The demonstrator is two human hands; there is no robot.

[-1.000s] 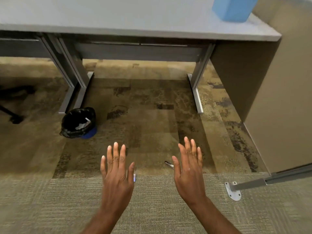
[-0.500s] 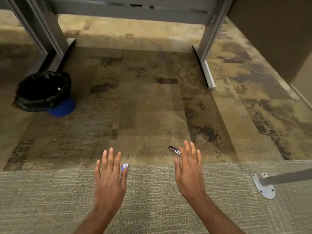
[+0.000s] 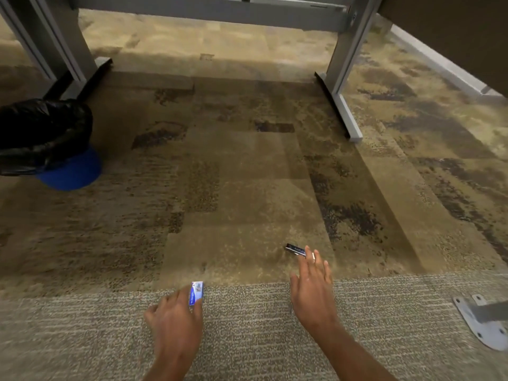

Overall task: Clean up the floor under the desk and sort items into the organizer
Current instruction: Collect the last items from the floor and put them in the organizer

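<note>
I see both hands low over the carpet in front of the table, whose grey legs point(image 3: 347, 48) stand further back. My left hand point(image 3: 176, 317) hovers at the seam where the mottled tan carpet point(image 3: 242, 171) meets the grey striped carpet point(image 3: 247, 325), and a small blue and white card or packet point(image 3: 196, 292) sits right at its fingertips; the fingers look curled toward it, with the index finger alongside its right edge, but the motion blur there keeps me from telling whether the grip has closed on it or is only touching it. My right hand point(image 3: 312, 287) is spread flat with the fingers apart, so its grip holds nothing, and a small dark oblong item point(image 3: 295, 249) (shiny, with pale marking on its side, too small for me to name) lies on the tan carpet just beyond the tip of the middle finger, at or almost at contact. The two items are well apart from each other, one ahead of each hand. Far to the left, a bin lined with a black bag point(image 3: 41, 133) stands on the carpet beside the left table leg, its blue base point(image 3: 72, 171) showing below the bag. At the right edge a pale metal foot plate point(image 3: 478, 323) with screw holes rests on the striped carpet.
</note>
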